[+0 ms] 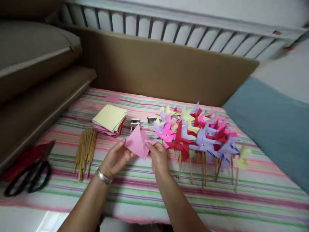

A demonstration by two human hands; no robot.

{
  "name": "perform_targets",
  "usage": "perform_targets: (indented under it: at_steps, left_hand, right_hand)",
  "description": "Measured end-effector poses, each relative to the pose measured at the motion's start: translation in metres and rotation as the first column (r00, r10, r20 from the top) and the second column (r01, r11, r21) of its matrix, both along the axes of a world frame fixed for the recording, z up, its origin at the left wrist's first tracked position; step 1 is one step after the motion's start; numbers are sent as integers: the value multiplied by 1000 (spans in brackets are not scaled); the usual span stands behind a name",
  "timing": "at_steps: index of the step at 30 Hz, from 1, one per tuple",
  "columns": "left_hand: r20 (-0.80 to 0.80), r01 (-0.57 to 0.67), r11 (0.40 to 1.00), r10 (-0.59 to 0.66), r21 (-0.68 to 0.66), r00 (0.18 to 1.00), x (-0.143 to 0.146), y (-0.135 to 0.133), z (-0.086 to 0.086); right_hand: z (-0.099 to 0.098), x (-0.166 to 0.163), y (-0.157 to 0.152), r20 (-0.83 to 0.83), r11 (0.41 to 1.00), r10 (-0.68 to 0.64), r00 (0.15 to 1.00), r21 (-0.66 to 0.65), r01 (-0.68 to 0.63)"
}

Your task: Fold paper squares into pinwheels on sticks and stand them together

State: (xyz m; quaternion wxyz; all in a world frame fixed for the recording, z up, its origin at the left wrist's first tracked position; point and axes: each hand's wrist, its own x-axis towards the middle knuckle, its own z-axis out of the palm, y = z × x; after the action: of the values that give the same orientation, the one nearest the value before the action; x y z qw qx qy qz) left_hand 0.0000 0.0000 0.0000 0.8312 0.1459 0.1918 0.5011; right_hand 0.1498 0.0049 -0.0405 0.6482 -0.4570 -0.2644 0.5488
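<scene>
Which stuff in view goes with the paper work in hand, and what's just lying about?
Likely part of it:
- pink paper, held in left hand and right hand
- paper stack
- loose sticks
- pinwheels
- scissors, probably, though unused now

Likely just around:
- brown board behind
- striped cloth underneath
- silver wristband

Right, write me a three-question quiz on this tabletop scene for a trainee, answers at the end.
1. What colour is the paper held by the left hand and right hand: a) red, b) pink, c) pale yellow?
2. True or false: the silver wristband is worn on the left arm.
3. Fill in the blank: a bundle of thin ____ lies just right of the scissors, nearer the person than the stack of paper squares.

Key:
1. b
2. True
3. sticks
</scene>
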Motion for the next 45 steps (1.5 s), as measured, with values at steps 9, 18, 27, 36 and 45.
perform_targets:
  at_steps: [9, 18, 27, 36, 45]
  left_hand:
    - [-269, -310, 950, 304, 21, 914, 39, -7, -12]
    - [-335, -420, 890, 347, -178, 876, 32, 1, -21]
    - [-327, -455, 864, 376, -214, 867, 23, 7, -12]
    - [-249, -377, 887, 314, -268, 916, 14, 9, -15]
    - [-245, -372, 888, 310, -271, 919, 13, 10, -19]
  right_hand:
    - [4, -6, -8, 184, 997, 24, 983, 65, -37]
    - [9, -6, -9, 400, 998, 3, 916, 54, -27]
    - [20, -13, -27, 899, 812, -330, 288, 426, -398]
    - [8, -12, -24, 950, 810, -271, 154, 312, -497]
    - [5, -14, -24, 951, 795, -280, 135, 308, -522]
